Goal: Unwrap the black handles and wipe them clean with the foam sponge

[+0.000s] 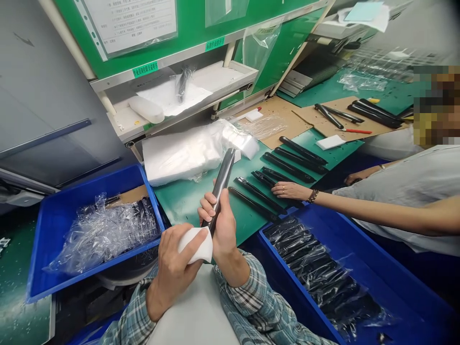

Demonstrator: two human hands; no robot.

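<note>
My right hand [223, 223] is wrapped round a long, glossy black plastic piece [224, 175], which tilts upward away from me. A white foam sponge [201, 245] is gripped in my left hand [176, 268], its fingers curled over the top. The sponge is at the lower end of the black piece and seems to touch it. Just right of my hands, several similar black pieces [257, 191] lie in a slanted row on the green work surface [179, 203]. A co-worker's hand [289, 190] rests on that row.
A blue bin [36, 249] with crumpled clear bags stands left; another blue bin [359, 239] with bagged black pieces stands right. Behind lie white wrapping sheets [179, 153] below a shelf [230, 76]. The co-worker's arm [359, 208] reaches in from the right. A red-handled tool [357, 131] lies on cardboard.
</note>
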